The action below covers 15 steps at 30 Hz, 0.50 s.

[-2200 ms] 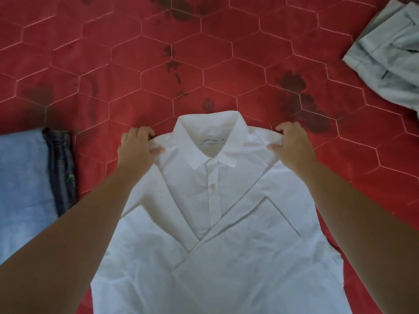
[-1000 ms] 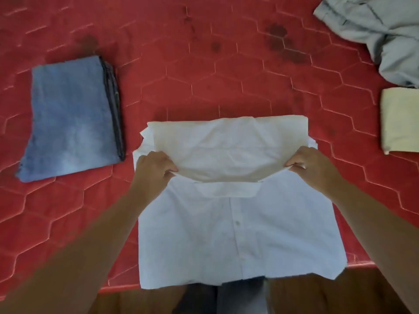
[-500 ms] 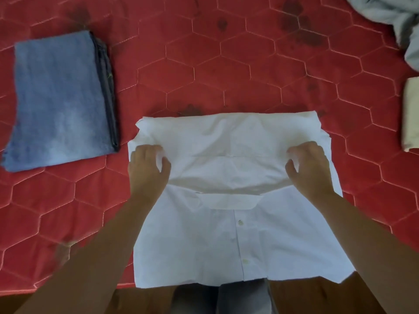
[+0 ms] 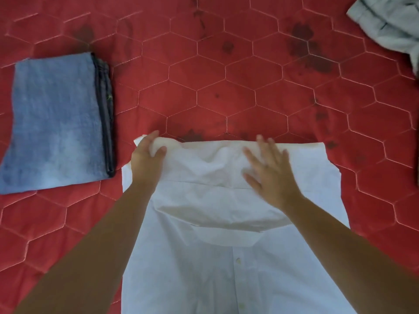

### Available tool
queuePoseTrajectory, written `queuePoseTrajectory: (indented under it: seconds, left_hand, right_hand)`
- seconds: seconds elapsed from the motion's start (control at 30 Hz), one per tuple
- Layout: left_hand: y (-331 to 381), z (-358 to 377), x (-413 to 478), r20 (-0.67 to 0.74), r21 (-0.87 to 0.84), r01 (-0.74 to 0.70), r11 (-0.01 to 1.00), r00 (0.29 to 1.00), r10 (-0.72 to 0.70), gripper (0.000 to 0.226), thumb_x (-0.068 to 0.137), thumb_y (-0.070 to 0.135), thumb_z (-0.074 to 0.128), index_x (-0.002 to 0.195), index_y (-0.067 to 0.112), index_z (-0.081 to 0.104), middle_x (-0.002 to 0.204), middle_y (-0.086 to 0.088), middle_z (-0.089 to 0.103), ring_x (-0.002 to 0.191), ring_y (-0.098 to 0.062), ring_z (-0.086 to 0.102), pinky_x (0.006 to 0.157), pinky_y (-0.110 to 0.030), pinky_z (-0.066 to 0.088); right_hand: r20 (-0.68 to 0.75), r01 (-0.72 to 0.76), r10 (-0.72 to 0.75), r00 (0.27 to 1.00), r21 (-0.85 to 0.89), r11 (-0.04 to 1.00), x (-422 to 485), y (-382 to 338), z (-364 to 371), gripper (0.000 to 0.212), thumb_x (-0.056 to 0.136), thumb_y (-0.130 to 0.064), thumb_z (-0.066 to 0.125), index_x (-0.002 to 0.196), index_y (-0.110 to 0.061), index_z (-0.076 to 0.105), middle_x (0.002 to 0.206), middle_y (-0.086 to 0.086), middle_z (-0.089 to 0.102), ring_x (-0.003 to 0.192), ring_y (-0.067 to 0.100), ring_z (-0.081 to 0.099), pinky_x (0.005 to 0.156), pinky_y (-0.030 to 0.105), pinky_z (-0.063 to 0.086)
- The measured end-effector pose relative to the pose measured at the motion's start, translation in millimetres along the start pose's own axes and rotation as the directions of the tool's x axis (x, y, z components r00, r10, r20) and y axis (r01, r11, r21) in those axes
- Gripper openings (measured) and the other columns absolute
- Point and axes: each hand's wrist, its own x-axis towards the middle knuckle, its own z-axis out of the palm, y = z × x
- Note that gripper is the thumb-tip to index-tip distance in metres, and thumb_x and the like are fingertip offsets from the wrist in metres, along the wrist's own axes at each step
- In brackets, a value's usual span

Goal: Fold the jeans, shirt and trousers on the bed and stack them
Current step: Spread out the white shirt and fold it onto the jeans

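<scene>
The shirt [image 4: 226,257] lies mid-bed [image 4: 226,87], top half doubled over. The left hand [image 4: 147,159] pinches the fold's far corner, likely to square it; the right hand [image 4: 269,168], fingers spread flat, presses creases out. Folded jeans [image 4: 56,123] lie left, trousers [image 4: 390,21] crumpled far right

Only bare limbs are shown: a bare left forearm [image 4: 108,234] and a bare right forearm [image 4: 335,241], uncovered from wrist to the frame's lower edge. The bare left hand [image 4: 146,162] is rendered sharply; the bare right hand [image 4: 271,175] is smeared by blur, with its fingers [image 4: 272,150] softened at the tips.
</scene>
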Motion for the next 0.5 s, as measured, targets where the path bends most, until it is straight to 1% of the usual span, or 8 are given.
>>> queuePoseTrajectory:
  seconds: [0.07, 0.13, 0.23, 0.27, 0.33, 0.37, 0.43, 0.5]
  left_hand:
    - [-7, 0, 0, 0.021, -0.013, 0.027, 1.0, 0.999, -0.027, 0.046, 0.087, 0.005, 0.056, 0.13, 0.022, 0.051, 0.13, 0.007, 0.05, 0.121, -0.008, 0.043, 0.105, -0.023, 0.033]
    - [-18, -1, 1, -0.008, -0.019, 0.08, 0.997, 0.997, -0.08, 0.045, 0.088, 0.007, 0.056, 0.13, 0.025, 0.051, 0.13, 0.007, 0.049, 0.122, -0.012, 0.045, 0.105, -0.027, 0.036]
    - [-29, 0, 7, -0.039, -0.006, 0.081, 0.997, 0.996, -0.081, 0.044, 0.089, 0.01, 0.056, 0.129, 0.027, 0.052, 0.129, -0.001, 0.054, 0.118, -0.022, 0.051, 0.104, -0.033, 0.039]
    - [-30, 0, 8, -0.047, 0.025, 0.058, 0.998, 0.997, -0.057, 0.044, 0.09, 0.01, 0.054, 0.13, 0.026, 0.051, 0.129, -0.002, 0.053, 0.115, -0.022, 0.052, 0.102, -0.028, 0.039]
    - [-31, 1, 6, -0.067, 0.153, 0.004, 0.988, 0.998, 0.006, 0.045, 0.091, 0.004, 0.048, 0.133, 0.02, 0.048, 0.123, 0.001, 0.048, 0.101, -0.015, 0.05, 0.088, -0.013, 0.035]
    - [-31, 0, 3, -0.078, 0.229, -0.028, 0.973, 0.996, 0.047, 0.047, 0.091, 0.0, 0.046, 0.134, 0.017, 0.047, 0.119, -0.001, 0.045, 0.097, -0.014, 0.047, 0.083, -0.014, 0.034]
    - [-28, -1, -5, -0.128, 0.403, -0.107, 0.909, 0.977, 0.172, 0.048, 0.087, -0.003, 0.047, 0.133, 0.009, 0.047, 0.121, -0.011, 0.046, 0.103, -0.024, 0.046, 0.087, -0.027, 0.036]
    - [-24, 5, -12, -0.135, 0.541, -0.252, 0.802, 0.915, 0.379, 0.041, 0.083, 0.002, 0.049, 0.125, 0.001, 0.051, 0.125, -0.021, 0.05, 0.111, -0.034, 0.045, 0.092, -0.04, 0.034]
  right_hand:
    - [0.011, 0.139, -0.138, 0.99, -0.027, 0.99, 11, -29, 6, 0.06, 0.086, -0.052, 0.034, 0.138, -0.021, 0.038, 0.149, 0.016, 0.031, 0.134, 0.043, 0.03, 0.093, 0.068, 0.032]
    - [0.048, 0.201, -0.198, 0.979, -0.066, 0.977, 21, -46, 19, 0.063, 0.085, -0.056, 0.032, 0.139, -0.022, 0.036, 0.151, 0.009, 0.03, 0.137, 0.039, 0.028, 0.095, 0.069, 0.03]
    - [0.089, 0.136, -0.129, 0.988, -0.079, 0.988, 27, -36, 36, 0.066, 0.086, -0.06, 0.026, 0.141, -0.024, 0.031, 0.152, 0.002, 0.028, 0.138, 0.034, 0.026, 0.098, 0.069, 0.026]
    - [0.094, 0.094, -0.086, 0.992, -0.079, 0.992, 27, -26, 40, 0.067, 0.087, -0.061, 0.023, 0.143, -0.025, 0.026, 0.153, 0.0, 0.024, 0.14, 0.032, 0.023, 0.1, 0.067, 0.023]
    - [0.122, 0.022, -0.011, 0.992, -0.091, 0.996, 22, -6, 41, 0.068, 0.089, -0.062, 0.013, 0.145, -0.024, 0.019, 0.154, 0.003, 0.019, 0.141, 0.031, 0.021, 0.103, 0.065, 0.021]
    - [0.125, 0.011, 0.002, 0.992, -0.106, 0.994, 20, 1, 39, 0.068, 0.091, -0.061, 0.009, 0.145, -0.021, 0.022, 0.153, 0.006, 0.023, 0.139, 0.032, 0.024, 0.101, 0.066, 0.024]
    - [0.12, -0.011, 0.026, 0.992, -0.121, 0.993, 18, 5, 32, 0.067, 0.094, -0.055, 0.007, 0.141, -0.015, 0.033, 0.149, 0.012, 0.033, 0.135, 0.037, 0.033, 0.096, 0.068, 0.029]
    - [0.01, -0.055, 0.056, 0.998, -0.081, 0.995, 20, -10, 23, 0.062, 0.096, -0.048, 0.016, 0.134, -0.008, 0.044, 0.142, 0.019, 0.041, 0.13, 0.042, 0.039, 0.095, 0.069, 0.03]
